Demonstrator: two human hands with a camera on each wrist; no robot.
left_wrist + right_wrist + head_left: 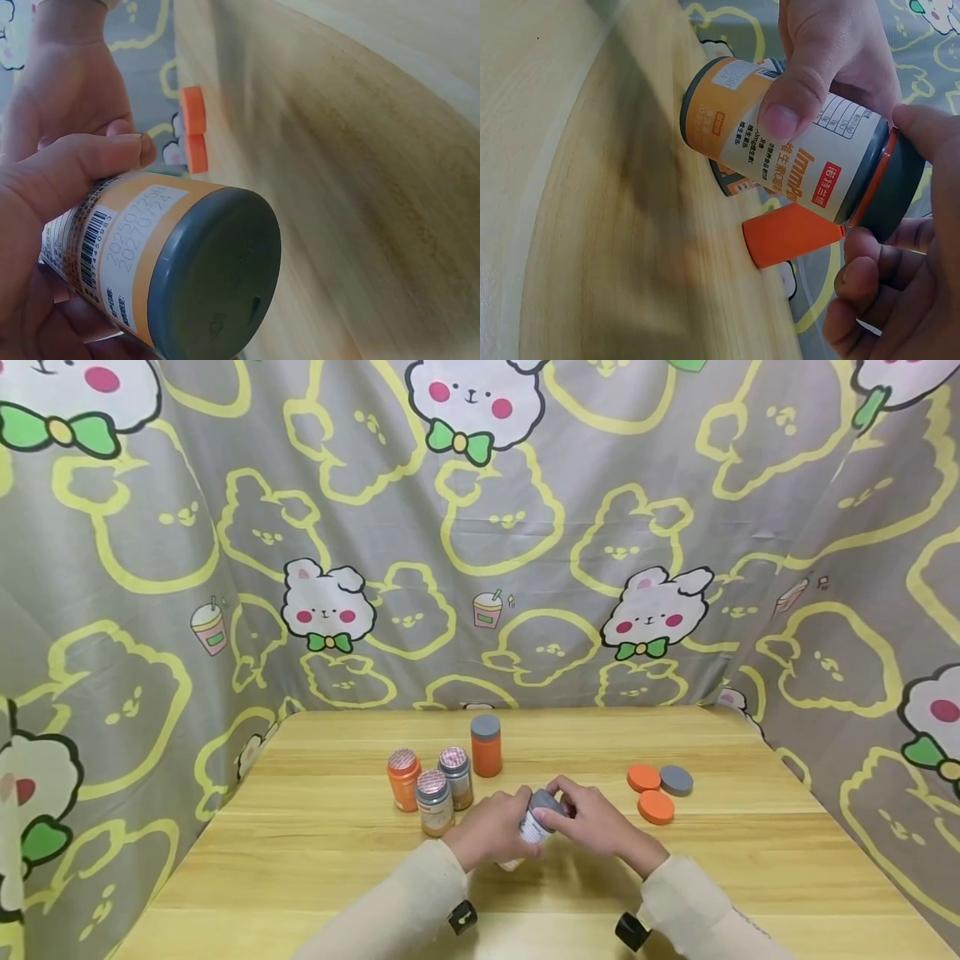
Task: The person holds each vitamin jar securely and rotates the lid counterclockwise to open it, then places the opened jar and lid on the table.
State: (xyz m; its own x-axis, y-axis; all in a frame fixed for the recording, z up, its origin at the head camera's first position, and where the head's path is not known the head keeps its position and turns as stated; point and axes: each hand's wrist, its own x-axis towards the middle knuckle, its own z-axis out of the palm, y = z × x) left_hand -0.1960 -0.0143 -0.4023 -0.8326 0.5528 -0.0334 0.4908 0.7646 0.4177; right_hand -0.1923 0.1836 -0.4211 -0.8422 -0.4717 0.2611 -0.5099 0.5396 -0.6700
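My left hand (pixel 489 828) grips the body of a grey pill bottle (pixel 727 112) with an orange and white printed label. The bottle is tilted, its dark base (pixel 217 277) facing the left wrist camera. On its neck sits a dark grey cap (pixel 896 187), with a thin orange band showing just under it. My right hand (pixel 596 821) pinches this cap between thumb and fingers. Both hands work close over the table. To their left stand an orange bottle (pixel 403 781) and two grey bottles (pixel 437 806), all uncapped with foil seals on top.
Behind the hands stands an orange bottle (pixel 486 756) with a grey cap on. Two orange caps (pixel 656 807) and a grey cap (pixel 677 781) lie together on the right of the wooden table (pixel 337 877). A patterned curtain (pixel 525 527) hangs around the table's back and sides.
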